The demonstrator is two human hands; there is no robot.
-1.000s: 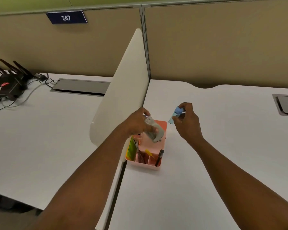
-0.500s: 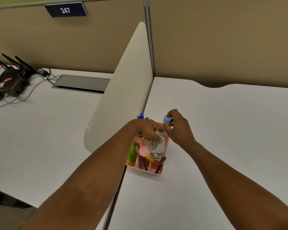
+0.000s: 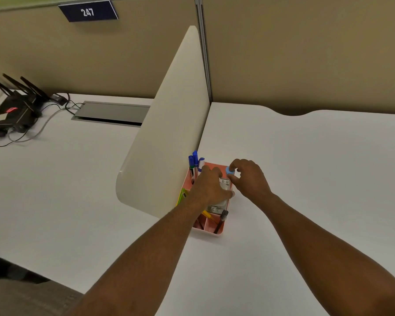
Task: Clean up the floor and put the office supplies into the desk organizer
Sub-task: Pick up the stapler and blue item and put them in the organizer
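White desk (image 3: 294, 179) runs under both my arms, with tan cubicle walls behind and a cream divider (image 3: 169, 133) slanting down from 12 o'clock to the organizer. At 11 o'clock on the wall hangs a sign (image 3: 88, 12) reading 247. Far out at 9 o'clock a black router (image 3: 12, 108) sits with its cables, and beside it a grey hatch (image 3: 112, 112) lies flush in the desk.

Only the head view shows. My pink organizer (image 3: 212, 229) stands on the desk against the divider's lower end, just past the centre. My left hand (image 3: 209, 188) lies palm down over its big compartment, fingers curled onto the grey stapler (image 3: 224, 185) that lies inside; whether I grip it or only press on it I cannot tell. My right hand (image 3: 249, 179), at 3 o'clock of the left and nearly touching it, pinches a small blue thing (image 3: 229, 171) between thumb and fingertips, right over the organizer's far right corner. Blue markers (image 3: 195, 163) stand upright in the far left compartment at 12 o'clock. Green notes (image 3: 182, 196) stick up by the left wall. A yellow piece (image 3: 206, 213) and a dark pen (image 3: 221, 221) sit in the near compartments at 6 o'clock
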